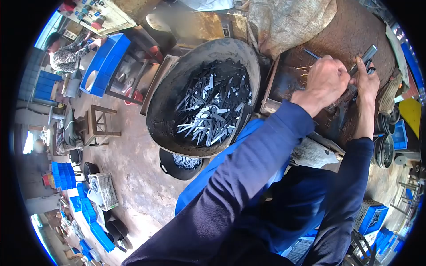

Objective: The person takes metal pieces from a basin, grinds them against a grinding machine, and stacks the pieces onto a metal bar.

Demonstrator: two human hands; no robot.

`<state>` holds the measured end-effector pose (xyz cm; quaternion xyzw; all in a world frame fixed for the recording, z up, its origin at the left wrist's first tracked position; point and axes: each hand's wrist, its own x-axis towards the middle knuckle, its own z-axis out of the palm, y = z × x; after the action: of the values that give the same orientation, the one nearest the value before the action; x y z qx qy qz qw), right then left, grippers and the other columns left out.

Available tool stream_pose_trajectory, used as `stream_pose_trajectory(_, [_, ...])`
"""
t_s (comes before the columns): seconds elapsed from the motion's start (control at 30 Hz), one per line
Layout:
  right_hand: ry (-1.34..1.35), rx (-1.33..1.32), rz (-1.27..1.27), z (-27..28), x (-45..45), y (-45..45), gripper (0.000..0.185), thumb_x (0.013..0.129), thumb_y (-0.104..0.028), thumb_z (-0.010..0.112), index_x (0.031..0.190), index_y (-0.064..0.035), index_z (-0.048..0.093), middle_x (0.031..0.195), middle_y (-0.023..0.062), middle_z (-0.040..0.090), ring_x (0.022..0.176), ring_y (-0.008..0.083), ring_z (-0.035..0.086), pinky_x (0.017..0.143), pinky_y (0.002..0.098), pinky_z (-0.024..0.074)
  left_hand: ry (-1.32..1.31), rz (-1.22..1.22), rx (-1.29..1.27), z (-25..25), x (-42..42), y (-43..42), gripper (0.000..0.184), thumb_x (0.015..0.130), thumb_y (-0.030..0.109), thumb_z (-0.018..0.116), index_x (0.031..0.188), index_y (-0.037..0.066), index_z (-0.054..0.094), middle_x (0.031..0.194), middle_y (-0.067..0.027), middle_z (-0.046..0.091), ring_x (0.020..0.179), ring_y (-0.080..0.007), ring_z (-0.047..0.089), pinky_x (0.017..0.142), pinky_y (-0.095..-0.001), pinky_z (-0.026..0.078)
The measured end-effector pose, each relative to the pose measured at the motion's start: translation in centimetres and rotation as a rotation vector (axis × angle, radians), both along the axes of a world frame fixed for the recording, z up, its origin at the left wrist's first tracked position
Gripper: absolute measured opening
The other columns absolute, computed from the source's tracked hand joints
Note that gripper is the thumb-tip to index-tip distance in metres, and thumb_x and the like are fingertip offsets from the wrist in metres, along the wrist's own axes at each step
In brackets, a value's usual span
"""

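Observation:
Over the brown work surface [341, 37], my left hand [321, 80] is closed in a fist. What it grips is hidden by its fingers. A thin bluish rod [311, 54] shows just beyond its knuckles. Close beside it on the right, my right hand [367, 84] is closed around a small dark part, too hidden to name. A shiny metal bar [369, 53] rises at its fingertips. To the left stands a large worn basin [162, 117] of many dark and silvery flat metal pieces [213, 111].
A smaller black tub [166, 165] with small metal parts sits below the basin. Crumpled sacking [288, 22] lies behind. Far left, a person [66, 57] is at a blue tray [104, 66], near a wooden stool [100, 124]. Round containers [384, 150] stand at right.

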<state>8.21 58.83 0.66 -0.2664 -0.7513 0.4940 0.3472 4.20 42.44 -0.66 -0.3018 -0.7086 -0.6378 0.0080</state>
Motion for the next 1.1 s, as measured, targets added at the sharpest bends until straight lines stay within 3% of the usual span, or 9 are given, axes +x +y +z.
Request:
stream_pose_trajectory(0.1, [-0.048,0.021,-0.007,0.3,0.2,-0.2,0.038,0.095,-0.030,0.067,0.122,-0.0042,0.064,0.095,-0.0010,0.071,0.057,0.0041,0.050,0.051,0.0214,0.0445,0.143,-0.006,-0.004,0.4,-1.1,-3.9,0.012,0.078,0.014,0.063,0.078,0.008,0.074,0.085,-0.0155,0.065,0.083,-0.0348,0.064,0.075,-0.0436,0.053])
stream_pose_trajectory(0.2, [-0.118,0.067,-0.031,0.2,0.1,0.2,0.042,0.092,-0.036,0.068,0.121,-0.0047,0.066,0.095,-0.0023,0.071,0.056,0.0032,0.049,0.052,0.0205,0.0456,0.434,-0.094,-0.076,0.1,-3.9,-11.9,0.013,0.085,0.013,0.063,0.092,0.007,0.071,0.086,-0.0136,0.067,0.080,-0.0312,0.066,0.072,-0.0406,0.053])
stream_pose_trajectory(0.27, [-0.113,0.060,-0.048,0.1,0.1,0.2,0.043,0.092,-0.036,0.068,0.122,-0.0047,0.066,0.095,-0.0023,0.072,0.055,0.0032,0.049,0.052,0.0204,0.0455,0.422,-0.103,-0.364,0.0,-5.4,-18.2,0.017,0.087,0.012,0.061,0.099,0.005,0.071,0.093,-0.0140,0.067,0.085,-0.0303,0.065,0.078,-0.0390,0.052])
stream_pose_trajectory(0.3, [-0.105,0.070,-0.046,0.1,0.0,0.2,0.044,0.092,-0.036,0.068,0.123,-0.0047,0.066,0.096,-0.0022,0.072,0.054,0.0033,0.048,0.052,0.0203,0.0454,0.424,-0.103,-0.518,-1.4,-6.9,-21.5,0.020,0.092,0.012,0.061,0.106,0.002,0.071,0.097,-0.0113,0.067,0.090,-0.0229,0.065,0.081,-0.0326,0.051])
stream_pose_trajectory(0.43, [-0.049,0.064,-0.023,-0.2,0.0,0.2,0.044,0.093,-0.035,0.069,0.123,-0.0047,0.065,0.098,-0.0025,0.072,0.051,0.0032,0.046,0.052,0.0203,0.0450,0.264,-0.024,-0.851,-6.6,-9.1,-32.0,0.025,0.083,0.003,0.062,0.106,0.003,0.070,0.100,-0.0138,0.066,0.095,-0.0293,0.065,0.085,-0.0344,0.051])
stream_pose_trajectory(0.5, [-0.043,0.057,-0.026,-0.2,0.0,0.1,0.044,0.093,-0.035,0.069,0.124,-0.0048,0.065,0.098,-0.0025,0.072,0.052,0.0029,0.046,0.051,0.0202,0.0451,0.355,-0.012,-0.905,-10.4,-9.5,-35.6,0.034,0.077,0.001,0.063,0.111,0.004,0.068,0.108,-0.0150,0.064,0.105,-0.0330,0.062,0.095,-0.0370,0.049])
stream_pose_trajectory(0.53, [-0.039,0.050,-0.028,-0.2,0.0,0.0,0.044,0.093,-0.034,0.069,0.124,-0.0049,0.065,0.098,-0.0026,0.072,0.053,0.0027,0.046,0.051,0.0202,0.0452,0.317,-0.083,-0.954,-11.2,-9.5,-36.5,0.050,0.071,-0.001,0.067,0.121,0.007,0.063,0.121,-0.0160,0.059,0.117,-0.0359,0.054,0.104,-0.0405,0.043])
stream_pose_trajectory(0.67, [-0.032,0.030,-0.027,-0.2,-0.1,0.0,0.043,0.093,-0.033,0.069,0.125,-0.0047,0.064,0.100,-0.0023,0.072,0.055,0.0022,0.047,0.051,0.0196,0.0455,0.269,-0.028,-1.041,-13.9,-7.8,-37.4,0.066,0.067,0.000,0.072,0.130,0.010,0.054,0.133,-0.0144,0.051,0.125,-0.0383,0.048,0.106,-0.0439,0.040])
stream_pose_trajectory(1.1, [-0.033,0.026,-0.001,-0.2,0.0,0.0,0.042,0.094,-0.031,0.068,0.125,-0.0039,0.064,0.103,-0.0011,0.072,0.058,0.0017,0.047,0.050,0.0189,0.0454,0.425,-0.027,-1.158,-12.9,-8.1,-37.3,0.034,0.068,0.008,0.074,0.101,0.011,0.065,0.109,-0.0070,0.055,0.105,-0.0317,0.051,0.092,-0.0439,0.041])
